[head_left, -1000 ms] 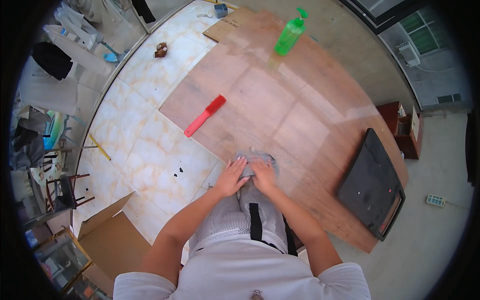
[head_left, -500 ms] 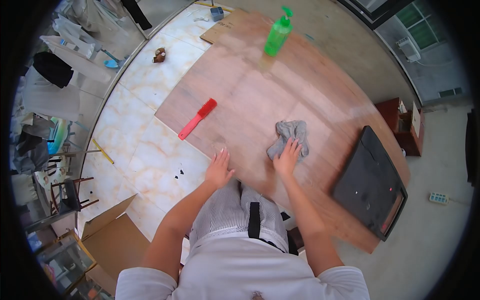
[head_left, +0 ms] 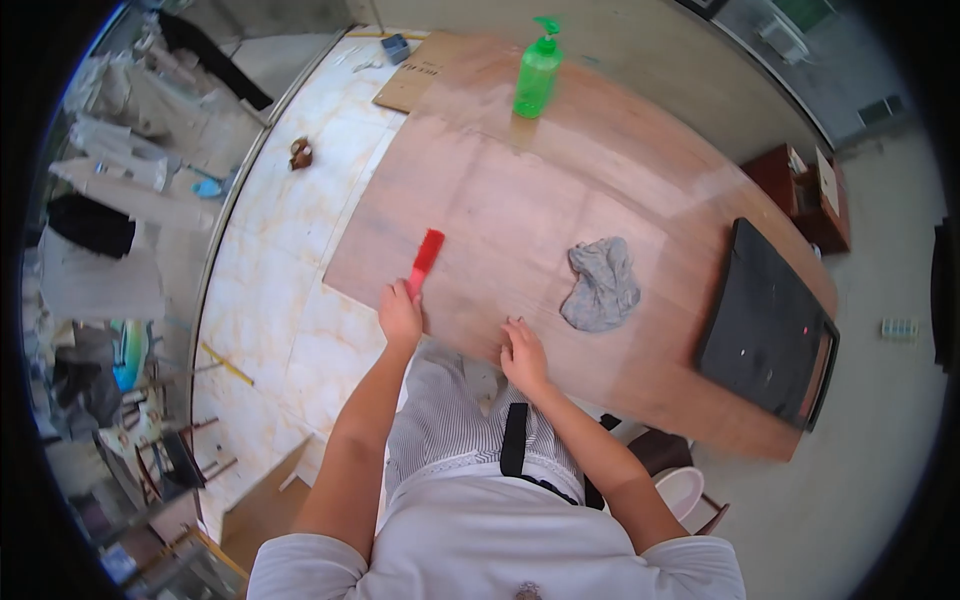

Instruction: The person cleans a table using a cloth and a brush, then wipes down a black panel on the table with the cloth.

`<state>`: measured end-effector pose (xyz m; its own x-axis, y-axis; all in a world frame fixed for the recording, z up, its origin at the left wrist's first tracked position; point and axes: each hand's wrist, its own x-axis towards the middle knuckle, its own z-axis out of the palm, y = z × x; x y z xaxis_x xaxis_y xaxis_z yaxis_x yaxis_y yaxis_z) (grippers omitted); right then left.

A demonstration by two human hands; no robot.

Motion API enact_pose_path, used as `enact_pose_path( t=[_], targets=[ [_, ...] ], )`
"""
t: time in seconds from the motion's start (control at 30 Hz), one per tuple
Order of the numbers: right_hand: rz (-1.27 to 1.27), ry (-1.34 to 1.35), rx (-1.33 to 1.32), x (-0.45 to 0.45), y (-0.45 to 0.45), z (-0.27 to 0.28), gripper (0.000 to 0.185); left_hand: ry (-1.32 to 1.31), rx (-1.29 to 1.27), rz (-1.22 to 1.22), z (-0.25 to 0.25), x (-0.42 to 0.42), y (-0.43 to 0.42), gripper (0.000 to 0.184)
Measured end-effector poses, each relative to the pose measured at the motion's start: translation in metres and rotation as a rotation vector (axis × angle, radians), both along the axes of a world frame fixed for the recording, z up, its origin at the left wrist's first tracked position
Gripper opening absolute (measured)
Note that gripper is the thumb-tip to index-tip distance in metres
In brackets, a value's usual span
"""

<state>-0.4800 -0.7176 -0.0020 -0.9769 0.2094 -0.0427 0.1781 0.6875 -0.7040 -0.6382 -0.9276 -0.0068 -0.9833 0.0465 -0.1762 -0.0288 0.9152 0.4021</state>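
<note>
My left hand (head_left: 401, 314) has its fingers closed round the handle of a red long-handled brush (head_left: 428, 255) at the table's near left edge. The bristle end points away from me. My right hand (head_left: 523, 357) rests at the near edge of the wooden table (head_left: 480, 220), fingers apart and holding nothing. Beyond it and to the right lies a crumpled grey cloth (head_left: 602, 285), apart from the hand. Toward the far side a green pump bottle (head_left: 538, 78) stands upright on the tabletop.
A black flat board or tray (head_left: 768, 325) lies at the table's right end. Flattened cardboard (head_left: 410, 75) is at the far left corner. A small brown object (head_left: 301, 153) sits on the pale tiled surface (head_left: 290, 240). Below right, a pink basin (head_left: 680, 492) shows.
My right hand has let go of the grey cloth and moved left to the near edge. My left hand has moved onto the brush's handle and taken hold. The view has shifted.
</note>
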Motion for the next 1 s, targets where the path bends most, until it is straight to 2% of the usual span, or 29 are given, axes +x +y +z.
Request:
enact_pose_path(
  t=[0.03,0.13,0.17,0.2,0.27,0.3,0.37,0.4,0.43,0.47,0.5,0.53,0.6,0.63,0.7,0.73,0.8,0.9,1.0],
  targets=[
    [-0.049,0.016,-0.008,-0.010,-0.005,-0.001,0.046,0.069,0.043,-0.013,-0.004,-0.002,-0.002,0.034],
    [-0.257,-0.065,-0.182,-0.027,-0.039,-0.006,0.039,-0.237,0.079,-0.164,-0.022,-0.011,-0.021,0.027],
    [-0.336,-0.098,-0.262,-0.036,-0.051,-0.010,0.036,-0.285,0.185,-0.213,-0.029,-0.009,-0.025,0.027],
    [-0.446,-0.110,-0.516,-0.048,-0.063,-0.010,0.037,-0.330,0.294,-0.266,-0.035,-0.006,-0.027,0.028],
    [-0.657,-0.128,-1.034,-0.064,-0.093,-0.008,0.040,-0.675,0.733,-0.347,-0.033,-0.002,-0.024,0.028],
    [-0.645,-0.066,-1.087,-0.071,-0.104,0.007,0.041,-0.799,0.765,-0.415,-0.029,0.003,-0.023,0.029],
    [-0.669,-0.081,-1.379,-0.071,-0.116,0.007,0.041,-1.039,0.827,-0.551,-0.013,0.009,-0.021,0.029],
    [-0.664,-0.076,-1.519,-0.073,-0.116,0.008,0.041,-1.053,0.842,-0.585,-0.003,0.005,-0.018,0.029],
    [-0.620,-0.100,-1.510,-0.069,-0.110,0.012,0.038,-1.071,0.859,-0.617,0.005,0.005,-0.017,0.028],
    [-0.696,-0.046,-1.381,-0.067,-0.103,0.007,0.039,-1.086,0.879,-0.643,0.010,0.003,-0.016,0.028],
    [-0.764,0.003,-1.251,-0.065,-0.096,-0.006,0.041,-1.111,0.793,-0.723,-0.026,0.001,-0.020,0.030],
    [-0.831,0.044,-1.121,-0.063,-0.091,-0.006,0.043,-0.844,0.581,-0.864,-0.014,-0.007,-0.024,0.035],
    [-0.740,-0.025,-0.335,-0.054,-0.073,0.008,0.050,-0.282,0.147,-1.074,0.006,-0.027,-0.029,0.048],
    [-0.669,-0.056,0.052,-0.055,-0.068,0.017,0.055,-0.179,0.118,-1.038,0.003,-0.030,-0.035,0.056],
    [-0.438,-0.308,0.218,-0.050,-0.067,0.016,0.058,0.023,0.059,-0.967,-0.001,-0.036,-0.045,0.072],
    [-0.318,-0.436,0.298,-0.047,-0.069,0.014,0.061,-0.032,0.017,-0.986,-0.004,-0.040,-0.048,0.077],
    [-0.319,-0.400,0.302,-0.042,-0.088,0.011,0.058,-0.145,-0.070,-1.014,-0.009,-0.049,-0.051,0.088],
    [-0.247,-0.331,0.429,-0.015,-0.114,0.021,0.053,-0.071,-0.078,-1.014,-0.023,-0.045,-0.054,0.093],
    [-0.165,-0.524,0.443,-0.007,-0.107,0.040,0.051,-0.095,-0.119,-1.023,-0.016,-0.048,-0.049,0.094]
  ],
)
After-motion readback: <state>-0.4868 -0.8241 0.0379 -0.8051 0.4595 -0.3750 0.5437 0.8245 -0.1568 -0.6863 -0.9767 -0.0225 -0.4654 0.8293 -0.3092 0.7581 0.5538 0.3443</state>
